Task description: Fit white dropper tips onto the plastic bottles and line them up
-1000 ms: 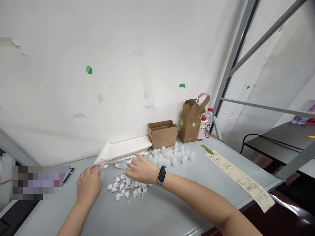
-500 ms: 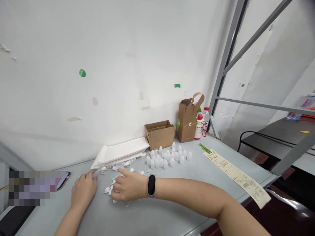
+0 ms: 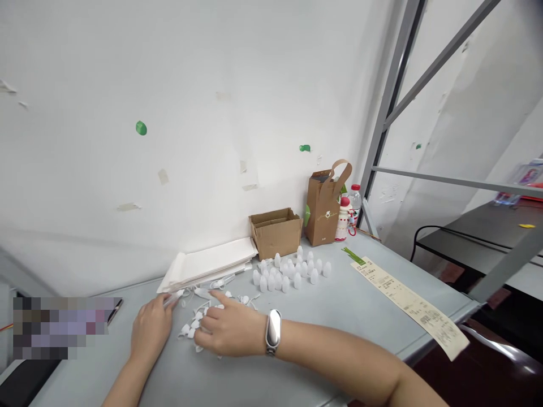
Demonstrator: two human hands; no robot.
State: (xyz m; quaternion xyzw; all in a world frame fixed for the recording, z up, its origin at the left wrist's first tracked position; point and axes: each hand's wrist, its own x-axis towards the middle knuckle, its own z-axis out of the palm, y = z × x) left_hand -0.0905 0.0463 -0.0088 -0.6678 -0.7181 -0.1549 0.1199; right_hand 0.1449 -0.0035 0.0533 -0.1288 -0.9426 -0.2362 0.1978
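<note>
On the grey table, my left hand (image 3: 151,328) is closed around the near end of a slim, clear tube-like piece (image 3: 173,298); its exact kind is unclear. My right hand (image 3: 231,327), with a band on the wrist, reaches over a loose pile of small white caps with thin loops (image 3: 195,324). Its index finger stretches out while the other fingers curl down among the caps, and whatever the fingertips touch is hidden. More clear pieces with white ends (image 3: 221,282) lie beyond both hands. Several translucent white egg-shaped pieces (image 3: 285,282) stand upright to the right.
Behind the pieces lie a stack of white sheets (image 3: 216,260) and an open cardboard box (image 3: 278,237). A brown paper bag (image 3: 321,223) and a red-capped bottle (image 3: 355,198) stand at the back right. A long receipt (image 3: 407,305) hangs over the right edge. A blurred-out device lies at left.
My left hand has shifted slightly right with the clear piece. My right hand has moved a little right and its wrist has turned, uncovering more of the white caps.
</note>
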